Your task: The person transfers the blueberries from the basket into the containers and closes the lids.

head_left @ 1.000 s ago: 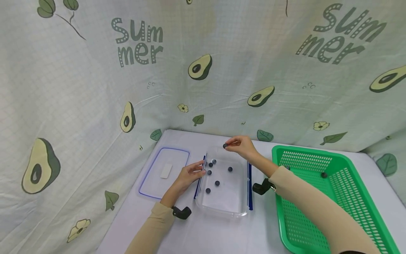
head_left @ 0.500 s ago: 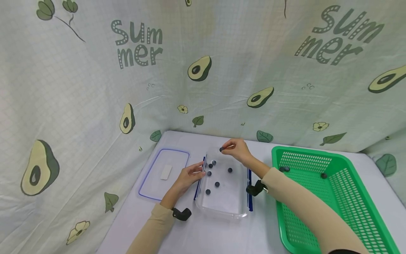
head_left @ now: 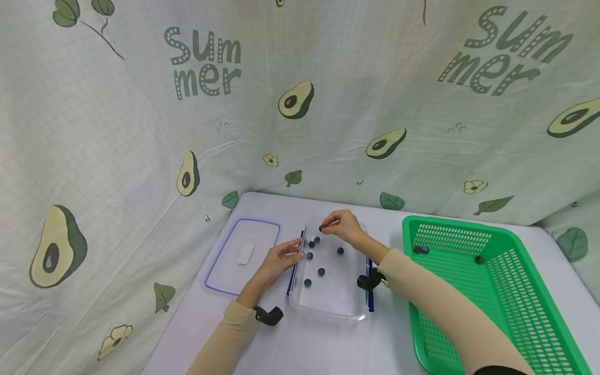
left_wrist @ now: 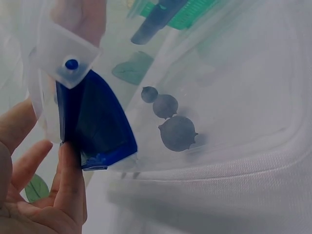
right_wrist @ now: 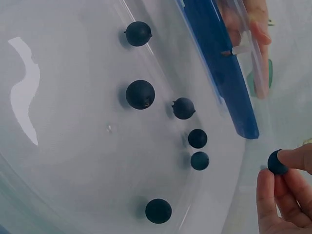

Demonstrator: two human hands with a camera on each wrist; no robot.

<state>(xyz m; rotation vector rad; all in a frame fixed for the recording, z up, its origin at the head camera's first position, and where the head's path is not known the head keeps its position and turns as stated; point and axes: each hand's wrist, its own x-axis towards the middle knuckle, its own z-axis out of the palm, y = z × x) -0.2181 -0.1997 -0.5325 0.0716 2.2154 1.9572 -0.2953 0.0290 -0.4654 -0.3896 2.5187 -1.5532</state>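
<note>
Over the far end of the clear plastic box, my right hand pinches a dark blueberry between thumb and fingers. My left hand holds the box's left wall, fingers at the rim by a blue clip flap. Inside the box lie several loose blueberries; one is right of the middle, another near the left front. In the right wrist view, a blueberry sits apart from the others.
A blue-rimmed clear lid with a white label lies left of the box. At the right stands a green basket with a few blueberries in it. A printed curtain hangs behind the table.
My right hand has moved left and down over the box's far end, the blueberry still pinched. Two blueberries in the basket's back left corner now show from behind the arm.
</note>
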